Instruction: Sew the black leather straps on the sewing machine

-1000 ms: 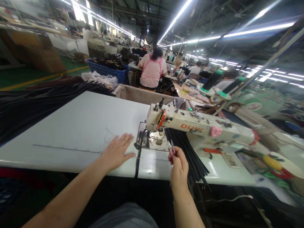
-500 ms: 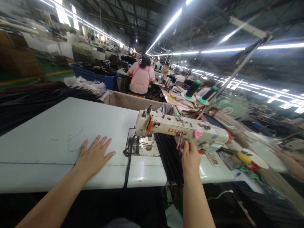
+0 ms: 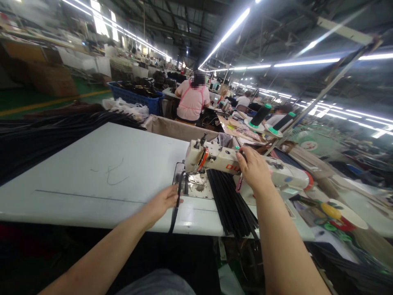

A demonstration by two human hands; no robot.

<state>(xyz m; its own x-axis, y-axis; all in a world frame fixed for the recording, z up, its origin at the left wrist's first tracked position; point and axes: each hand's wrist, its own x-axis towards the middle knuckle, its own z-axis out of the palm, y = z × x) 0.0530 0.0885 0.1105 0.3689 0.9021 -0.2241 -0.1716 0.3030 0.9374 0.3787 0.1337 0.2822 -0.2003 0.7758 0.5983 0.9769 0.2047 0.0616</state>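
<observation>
My left hand (image 3: 162,203) is at the narrow black strap (image 3: 174,219), its fingers closed around it by the front of the needle plate. The strap runs from under the needle area of the white sewing machine (image 3: 290,174) down over the table edge. On top of the machine arm lies my right hand (image 3: 254,166), fingers reaching over it and partly covering the orange lettering; no held object shows there. Below that hand hangs a pink-handled tool (image 3: 239,184), partly hidden. A bundle of black strips (image 3: 231,205) lies beneath the arm and droops over the front edge.
Loose thread (image 3: 112,172) lies on the white table (image 3: 82,164). Black strips (image 3: 61,139) are piled at left. Thread cones (image 3: 260,116) stand behind the machine. A yellow object (image 3: 330,211) lies at right. A person in pink (image 3: 192,100) sits ahead, near a blue crate (image 3: 135,96).
My left hand has moved right from lying flat on the table to the black strap. My right hand has left the pink-handled tool and risen onto the machine's top. The view has shifted slightly.
</observation>
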